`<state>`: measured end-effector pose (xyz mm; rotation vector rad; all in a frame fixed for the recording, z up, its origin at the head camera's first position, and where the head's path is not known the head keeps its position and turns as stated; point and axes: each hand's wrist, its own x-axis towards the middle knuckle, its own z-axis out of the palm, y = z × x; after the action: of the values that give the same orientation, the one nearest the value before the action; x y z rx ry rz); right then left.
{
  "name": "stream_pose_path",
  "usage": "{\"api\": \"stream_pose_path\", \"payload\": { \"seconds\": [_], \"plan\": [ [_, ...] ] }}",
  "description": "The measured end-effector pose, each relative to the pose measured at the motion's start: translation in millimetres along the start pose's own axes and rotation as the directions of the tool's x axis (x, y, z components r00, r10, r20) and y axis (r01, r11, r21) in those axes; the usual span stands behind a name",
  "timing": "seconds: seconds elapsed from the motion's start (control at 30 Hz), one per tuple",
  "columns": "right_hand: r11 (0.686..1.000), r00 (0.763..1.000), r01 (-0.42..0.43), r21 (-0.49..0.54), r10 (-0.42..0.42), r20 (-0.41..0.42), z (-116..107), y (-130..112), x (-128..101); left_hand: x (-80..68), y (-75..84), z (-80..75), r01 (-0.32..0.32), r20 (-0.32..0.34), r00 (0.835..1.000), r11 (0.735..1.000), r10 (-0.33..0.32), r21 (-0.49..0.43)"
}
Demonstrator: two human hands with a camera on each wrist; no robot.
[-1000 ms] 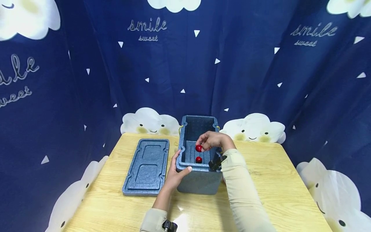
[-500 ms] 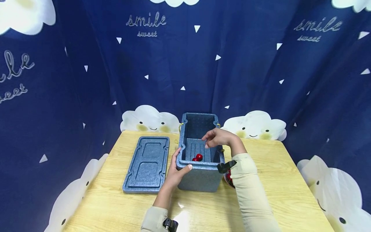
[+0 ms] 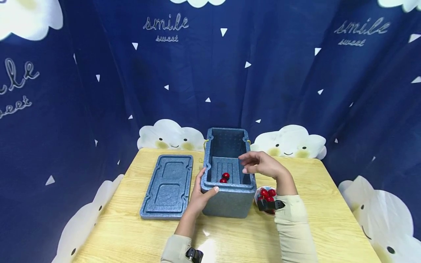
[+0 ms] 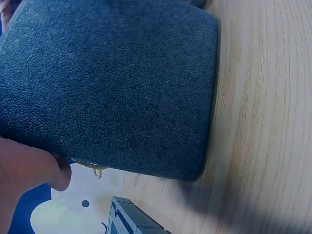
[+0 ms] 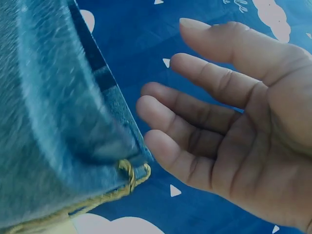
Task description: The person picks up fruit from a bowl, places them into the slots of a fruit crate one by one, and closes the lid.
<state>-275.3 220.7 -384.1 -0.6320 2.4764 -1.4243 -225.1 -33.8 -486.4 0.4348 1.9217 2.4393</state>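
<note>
now the left hand holds the near left corner of the blue foam box, thumb laid over the rim and fingers curled up along the outer wall, as it did a second ago. the right hand has changed: a second ago its fingers pinched a red cherry over the box, and now they are relaxed, spread and empty, drawn back to the box's right rim. two cherries lie on the ribbed floor of the box, just left of those fingers, where one lay before. a white bowl of cherries stands on the surface beneath the right wrist, touching or nearly touching the box's right wall; the sleeve hid it earlier.

the left wrist view alone shows the box's grainy outer wall close up, the thumb pressed to it, and a yellow cord at the edge. the right wrist view shows the open palm beside the box rim and a knot of that cord.

left of the left fingers, the box's lid lies flat on the wooden surface. beyond everything hangs a dark blue curtain with smiling clouds, printed "smile sweet".
</note>
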Motion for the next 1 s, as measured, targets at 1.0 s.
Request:
{"api": "stream_pose_path", "payload": {
  "seconds": [1.0],
  "plan": [
    [0.983, 0.947, -0.033, 0.181, 0.088, -0.309, 19, 73, -70, 0.3, -0.3, -0.4, -0.007, -0.007, 1.0, 1.0, 0.008, 0.027]
  ]
}}
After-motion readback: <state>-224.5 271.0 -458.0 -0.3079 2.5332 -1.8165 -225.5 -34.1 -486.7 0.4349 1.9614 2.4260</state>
